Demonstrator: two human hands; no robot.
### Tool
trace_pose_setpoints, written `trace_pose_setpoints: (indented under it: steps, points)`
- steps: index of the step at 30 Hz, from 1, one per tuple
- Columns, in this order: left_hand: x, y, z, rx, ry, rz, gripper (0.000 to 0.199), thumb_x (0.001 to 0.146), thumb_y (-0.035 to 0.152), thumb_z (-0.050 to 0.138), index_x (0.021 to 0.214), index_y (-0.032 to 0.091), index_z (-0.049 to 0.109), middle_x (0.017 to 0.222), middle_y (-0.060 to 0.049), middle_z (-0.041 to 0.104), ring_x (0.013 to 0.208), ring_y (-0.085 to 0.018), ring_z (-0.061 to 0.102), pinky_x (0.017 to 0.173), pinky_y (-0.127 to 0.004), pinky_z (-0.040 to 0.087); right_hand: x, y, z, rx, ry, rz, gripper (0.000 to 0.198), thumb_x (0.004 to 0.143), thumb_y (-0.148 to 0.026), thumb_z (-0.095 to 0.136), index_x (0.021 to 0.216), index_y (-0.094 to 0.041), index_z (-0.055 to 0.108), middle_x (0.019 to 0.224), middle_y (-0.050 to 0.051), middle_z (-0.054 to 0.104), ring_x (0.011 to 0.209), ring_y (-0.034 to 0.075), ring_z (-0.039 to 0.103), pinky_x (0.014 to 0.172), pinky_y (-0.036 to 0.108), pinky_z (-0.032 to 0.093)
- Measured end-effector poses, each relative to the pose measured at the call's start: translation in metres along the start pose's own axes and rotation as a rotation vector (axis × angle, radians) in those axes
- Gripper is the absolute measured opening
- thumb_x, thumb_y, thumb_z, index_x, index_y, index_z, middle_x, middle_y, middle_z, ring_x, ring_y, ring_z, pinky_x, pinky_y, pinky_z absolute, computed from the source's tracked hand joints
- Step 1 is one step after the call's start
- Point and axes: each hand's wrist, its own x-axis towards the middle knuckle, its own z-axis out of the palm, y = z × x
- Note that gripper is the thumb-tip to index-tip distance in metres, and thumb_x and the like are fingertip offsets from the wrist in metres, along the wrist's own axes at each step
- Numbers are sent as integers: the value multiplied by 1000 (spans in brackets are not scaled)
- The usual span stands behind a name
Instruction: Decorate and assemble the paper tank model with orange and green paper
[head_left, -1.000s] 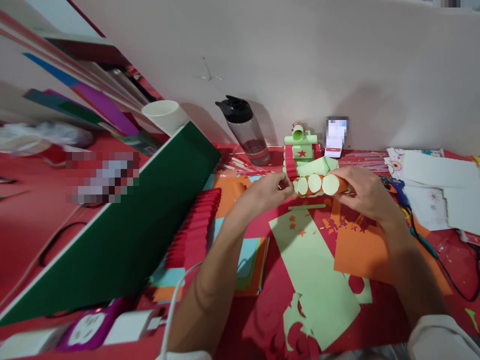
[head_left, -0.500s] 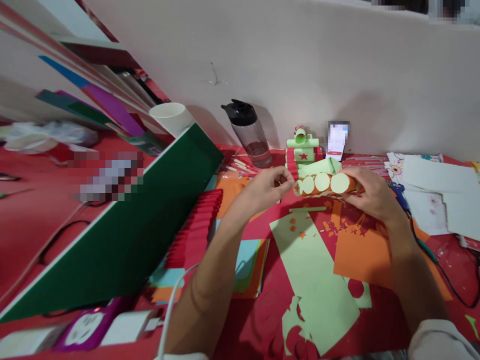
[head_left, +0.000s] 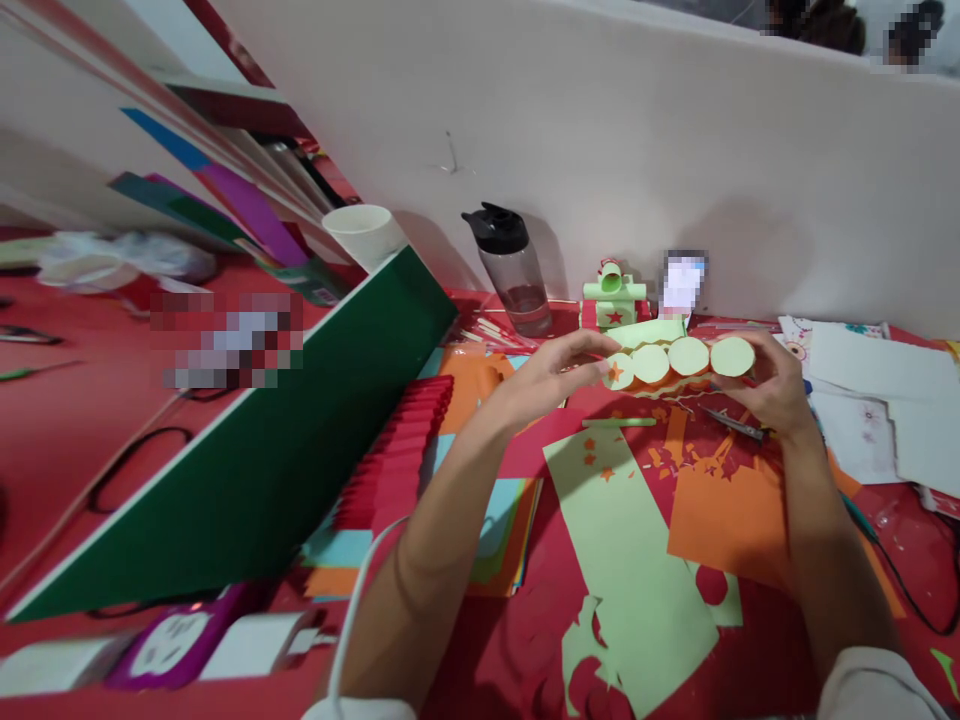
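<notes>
Between my hands is a paper tank track [head_left: 670, 364], a row of several orange paper rolls capped with pale green discs and edged by a wavy strip. My right hand [head_left: 772, 385] grips its right end from behind, with the thumb underneath. At the other end my left hand [head_left: 564, 368] has thumb and fingers against the leftmost disc, which bears an orange star [head_left: 616, 372]. Just behind stands a pale green paper tank [head_left: 615, 300] with a red star. A pointed metal tool [head_left: 731, 423], perhaps scissors or tweezers, lies below my right hand.
Pale green paper [head_left: 630, 560] and orange paper [head_left: 727, 520] with cut scraps lie in front. A dark green board [head_left: 247, 450] leans at left. Behind it stand a bottle [head_left: 514, 275] and a white cup [head_left: 366, 235]. A phone [head_left: 682, 285] leans against the wall.
The track has shifted right and its discs face me more fully. My left fingers have spread from a pinch and now rest on the starred disc. The metal tool has come into view.
</notes>
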Motion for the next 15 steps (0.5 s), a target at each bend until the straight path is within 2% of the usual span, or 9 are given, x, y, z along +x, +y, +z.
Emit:
trace_pose_setpoints:
  steps: [3, 8, 15]
  points:
    - [-1, 3, 2, 26, -15, 8, 37, 85, 46, 70, 111, 19, 71, 123, -10, 72, 106, -25, 67, 82, -34, 53, 0, 0, 2, 24, 27, 12, 52, 76, -50, 90, 115, -25, 68, 111, 9, 76, 100, 29, 74, 87, 45, 62]
    - [-1, 2, 3, 19, -24, 17, 38, 84, 48, 73, 109, 19, 70, 120, -10, 72, 103, -25, 68, 78, -33, 52, 0, 0, 5, 22, 63, 40, 57, 73, -58, 89, 113, -24, 68, 110, 9, 76, 98, 29, 74, 85, 44, 63]
    - [-1, 2, 5, 12, -26, -2, 36, 85, 47, 73, 108, 19, 70, 114, -9, 72, 100, -24, 67, 77, -33, 52, 1, 0, 6, 47, 64, 3, 51, 77, -52, 89, 113, -24, 68, 108, 9, 76, 95, 27, 73, 82, 42, 63]
